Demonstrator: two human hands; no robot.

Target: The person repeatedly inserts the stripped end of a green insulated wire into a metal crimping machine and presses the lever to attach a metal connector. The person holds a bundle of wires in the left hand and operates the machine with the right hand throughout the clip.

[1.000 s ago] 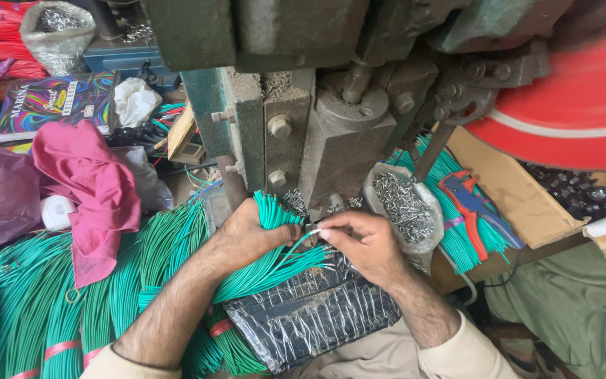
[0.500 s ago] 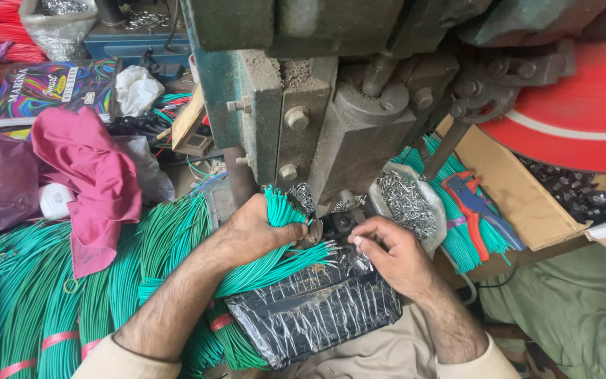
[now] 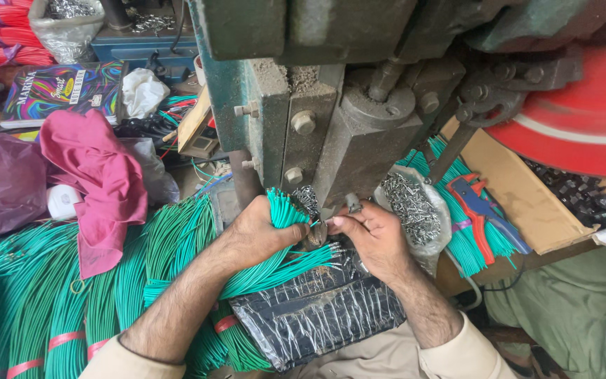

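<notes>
The left hand is closed around a bundle of green wires, whose cut ends fan upward beside the thumb and point toward the base of the press machine. The right hand is pinched shut, thumb and forefinger meeting on a small metal piece just beneath the machine's ram; what exactly sits between the fingertips is too small to tell. The two hands nearly touch at that spot, right under the grey-green block with its bolts.

Below the hands, more green wires run over a black pad wrapped in clear tape that lies across the person's lap. Just right of the right hand sits a clear plastic bag of small metal terminals, open at the top. Farther right, a red and blue wire stripper lies on another bunch of green wires, next to a sheet of brown cardboard. A large red wheel fills the upper right.

To the left, long bundles of green wire tied with pink bands cover the surface, with a magenta cloth draped over them. Beyond it lie a purple plastic bag, a colourful notebook and a white crumpled rag
</notes>
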